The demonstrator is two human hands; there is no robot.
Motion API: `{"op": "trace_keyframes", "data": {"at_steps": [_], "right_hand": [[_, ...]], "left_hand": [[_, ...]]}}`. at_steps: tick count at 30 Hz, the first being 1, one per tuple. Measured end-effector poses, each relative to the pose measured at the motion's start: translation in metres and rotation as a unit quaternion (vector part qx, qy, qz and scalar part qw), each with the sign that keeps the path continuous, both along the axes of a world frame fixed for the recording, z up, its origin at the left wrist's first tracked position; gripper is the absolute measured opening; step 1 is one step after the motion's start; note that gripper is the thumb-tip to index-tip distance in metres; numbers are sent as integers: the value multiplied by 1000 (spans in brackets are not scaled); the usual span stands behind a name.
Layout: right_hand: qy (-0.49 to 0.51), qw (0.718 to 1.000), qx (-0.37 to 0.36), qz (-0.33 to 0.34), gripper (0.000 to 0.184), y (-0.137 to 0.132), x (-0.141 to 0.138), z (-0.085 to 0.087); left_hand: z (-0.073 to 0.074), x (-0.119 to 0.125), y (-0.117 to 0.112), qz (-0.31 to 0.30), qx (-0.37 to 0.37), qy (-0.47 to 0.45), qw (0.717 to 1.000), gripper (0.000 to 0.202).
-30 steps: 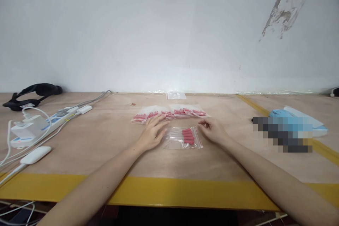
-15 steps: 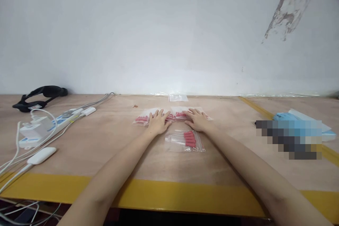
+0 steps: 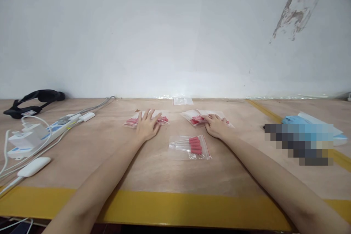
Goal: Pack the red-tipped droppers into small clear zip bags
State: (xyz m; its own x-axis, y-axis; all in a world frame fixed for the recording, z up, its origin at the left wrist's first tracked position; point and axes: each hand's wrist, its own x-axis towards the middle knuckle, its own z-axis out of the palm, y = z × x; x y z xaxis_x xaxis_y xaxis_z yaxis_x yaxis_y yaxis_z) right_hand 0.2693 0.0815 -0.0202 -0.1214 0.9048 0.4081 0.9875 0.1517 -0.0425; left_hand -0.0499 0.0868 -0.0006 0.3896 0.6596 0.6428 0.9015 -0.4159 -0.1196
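Note:
My left hand (image 3: 147,125) lies with spread fingers on a pile of clear zip bags (image 3: 164,119) that hold red-handled pieces. On a second pile of such bags (image 3: 194,119), to the right, rests my right hand (image 3: 216,125), fingers stretched out. The hands cover part of both piles. Nearer to me, between my forearms, one clear zip bag (image 3: 179,151) lies flat by itself. Inside it are several thin, clear-shafted pieces with red handles (image 3: 195,145), side by side. Their exact kind is too small to make out.
A flat clear bag (image 3: 182,101) lies by the wall. To the left are a white power strip (image 3: 57,128) with chargers and cables, a white oval device (image 3: 34,166) and a black strap-like headset (image 3: 35,100). A blue packet (image 3: 298,120) and a blurred-out object lie right.
My hands have moved apart, the left one leftward and the right one rightward. The two bag piles slid with them, so a gap now shows between them. The single bag stays in front.

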Motion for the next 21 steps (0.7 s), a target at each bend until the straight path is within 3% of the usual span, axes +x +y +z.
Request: {"op": "trace_keyframes", "data": {"at_steps": [4, 7, 9, 13, 16, 18, 21], "right_hand": [[-68, 989, 62, 117, 42, -5, -12, 11], [-114, 969, 39, 215, 39, -2, -25, 15], [-124, 969, 16, 212, 37, 3, -31, 14], [-93, 992, 11, 85, 38, 11, -33, 6], [-56, 997, 25, 48, 37, 10, -30, 5], [-19, 997, 47, 62, 37, 4, -27, 7], [40, 989, 74, 124, 36, -13, -18, 12]], "left_hand": [[-1, 42, -51, -113, -44, -69, 990, 27], [-5, 71, -85, -193, -126, -64, 971, 32], [-7, 79, -94, -217, -157, -27, 963, 34], [-7, 72, -72, -283, -177, 53, 941, 31], [-4, 65, -41, -302, -162, 114, 932, 38], [-2, 66, -25, -249, -128, 109, 954, 40], [-3, 71, -18, -161, -110, 25, 981, 33]]}}
